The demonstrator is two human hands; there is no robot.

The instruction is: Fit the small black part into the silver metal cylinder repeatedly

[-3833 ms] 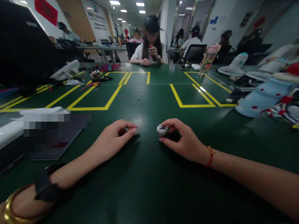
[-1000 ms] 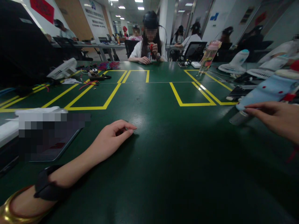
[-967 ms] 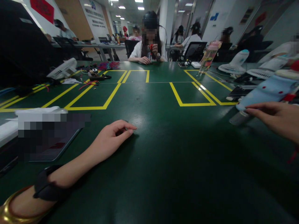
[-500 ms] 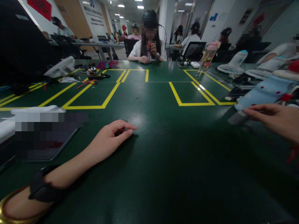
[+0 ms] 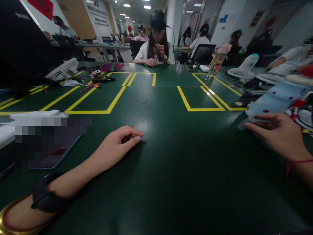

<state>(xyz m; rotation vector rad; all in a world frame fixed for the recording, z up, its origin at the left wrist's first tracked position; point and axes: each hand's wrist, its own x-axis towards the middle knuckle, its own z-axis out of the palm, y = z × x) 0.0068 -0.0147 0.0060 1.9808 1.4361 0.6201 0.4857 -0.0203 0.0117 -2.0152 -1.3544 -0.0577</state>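
Note:
My left hand point(image 5: 121, 140) rests on the dark green table point(image 5: 156, 176), loosely curved. Its thumb tip lies close to the index fingertip, and nothing shows between them. At the right, my right hand point(image 5: 281, 133) has thumb and forefinger around a small clear, see-through object point(image 5: 242, 125) that looks like a short cylinder. The palm and fingers hide most of it, so its kind is unclear. Just behind stands a light blue padded thing with red dots point(image 5: 271, 98), close to the fingers.
A tablet-like dark device point(image 5: 58, 150) lies left, near a white item point(image 5: 39, 113). Yellow tape point(image 5: 88, 112) marks boxes on the table. Wires point(image 5: 91, 86), a bottle point(image 5: 217, 60) and white handheld fans point(image 5: 244, 67) stand farther back. A person point(image 5: 157, 49) sits opposite.
My right hand has shifted left and its thumb and forefinger have spread around the see-through object, now more covered. My left hand has barely moved.

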